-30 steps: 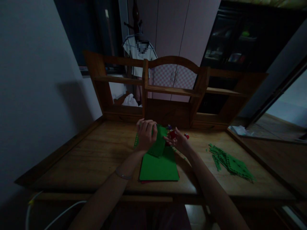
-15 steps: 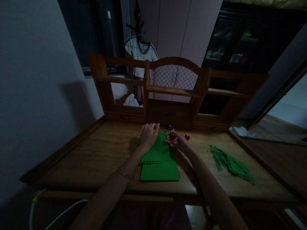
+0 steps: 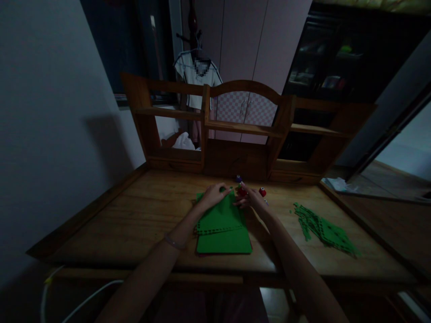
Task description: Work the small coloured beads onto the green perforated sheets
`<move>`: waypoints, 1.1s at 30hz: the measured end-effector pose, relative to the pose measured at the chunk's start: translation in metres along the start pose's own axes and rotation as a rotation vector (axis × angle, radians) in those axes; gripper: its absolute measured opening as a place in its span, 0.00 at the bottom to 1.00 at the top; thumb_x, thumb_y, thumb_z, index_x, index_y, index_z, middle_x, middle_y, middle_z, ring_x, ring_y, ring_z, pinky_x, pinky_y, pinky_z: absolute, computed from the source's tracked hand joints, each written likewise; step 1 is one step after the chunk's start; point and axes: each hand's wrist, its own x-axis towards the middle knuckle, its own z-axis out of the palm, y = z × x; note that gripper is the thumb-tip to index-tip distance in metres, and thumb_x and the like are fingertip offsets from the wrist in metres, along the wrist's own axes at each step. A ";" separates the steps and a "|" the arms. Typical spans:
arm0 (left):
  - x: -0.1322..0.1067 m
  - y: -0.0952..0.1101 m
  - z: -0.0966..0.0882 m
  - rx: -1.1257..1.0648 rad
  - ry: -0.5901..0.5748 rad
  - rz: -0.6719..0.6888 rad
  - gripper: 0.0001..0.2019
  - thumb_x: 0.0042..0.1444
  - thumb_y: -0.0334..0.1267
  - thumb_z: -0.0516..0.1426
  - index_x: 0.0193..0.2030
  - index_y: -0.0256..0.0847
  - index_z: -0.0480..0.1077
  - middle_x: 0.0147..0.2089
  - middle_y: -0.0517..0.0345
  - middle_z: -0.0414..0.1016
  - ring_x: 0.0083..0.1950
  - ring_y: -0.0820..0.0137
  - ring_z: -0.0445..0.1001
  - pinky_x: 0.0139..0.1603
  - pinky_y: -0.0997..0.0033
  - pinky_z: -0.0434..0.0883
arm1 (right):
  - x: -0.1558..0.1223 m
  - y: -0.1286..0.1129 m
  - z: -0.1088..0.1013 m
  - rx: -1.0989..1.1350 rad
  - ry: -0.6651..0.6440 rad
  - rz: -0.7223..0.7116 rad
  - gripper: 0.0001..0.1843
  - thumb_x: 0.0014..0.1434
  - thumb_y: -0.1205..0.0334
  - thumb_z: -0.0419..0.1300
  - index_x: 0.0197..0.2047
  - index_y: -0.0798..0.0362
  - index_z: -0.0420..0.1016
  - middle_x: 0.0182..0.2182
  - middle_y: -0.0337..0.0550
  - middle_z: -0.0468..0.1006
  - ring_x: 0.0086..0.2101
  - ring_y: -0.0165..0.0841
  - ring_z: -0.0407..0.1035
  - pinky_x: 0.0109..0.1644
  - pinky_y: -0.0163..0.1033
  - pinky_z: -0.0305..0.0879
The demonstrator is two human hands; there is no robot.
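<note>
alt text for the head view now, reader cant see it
A person's left hand is at the far edge of a perforated green sheet; the right hand holds a small red object. Another green sheet lies underneath on a wooden desk, with green pieces to the right.

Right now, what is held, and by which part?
The right hand holds a small red object, exact spot unclear; the left hand is at the hole-edged green sheet, grip unclear.

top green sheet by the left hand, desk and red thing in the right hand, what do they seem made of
Top green sheet: probably paper or thin card, matte; it looks thin, with what seem punched holes along its near edge.
Desk: seemingly varnished wood; grain lines and soft glare show.
Red thing: perhaps plastic, but too small and dim to tell, finish included.
</note>
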 end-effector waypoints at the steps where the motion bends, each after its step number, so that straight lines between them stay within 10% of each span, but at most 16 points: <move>1: 0.001 -0.001 0.000 -0.008 -0.002 0.008 0.14 0.55 0.48 0.54 0.37 0.40 0.73 0.38 0.55 0.76 0.40 0.66 0.73 0.40 0.71 0.66 | 0.000 0.000 0.000 -0.024 0.009 -0.009 0.27 0.54 0.39 0.54 0.43 0.55 0.70 0.31 0.51 0.78 0.26 0.38 0.75 0.24 0.37 0.68; 8: 0.003 -0.005 0.001 -0.052 0.005 0.010 0.11 0.54 0.39 0.54 0.40 0.39 0.75 0.42 0.54 0.77 0.45 0.65 0.73 0.47 0.69 0.67 | 0.002 0.001 -0.002 -0.196 0.084 -0.117 0.26 0.55 0.41 0.54 0.40 0.58 0.71 0.27 0.47 0.79 0.14 0.28 0.66 0.17 0.33 0.61; 33: 0.000 0.012 0.000 -0.074 0.036 0.050 0.15 0.59 0.46 0.49 0.34 0.39 0.71 0.35 0.57 0.75 0.39 0.68 0.71 0.41 0.73 0.65 | -0.003 0.000 0.005 -0.208 0.107 -0.190 0.28 0.52 0.35 0.52 0.24 0.54 0.66 0.16 0.35 0.64 0.16 0.24 0.55 0.18 0.31 0.47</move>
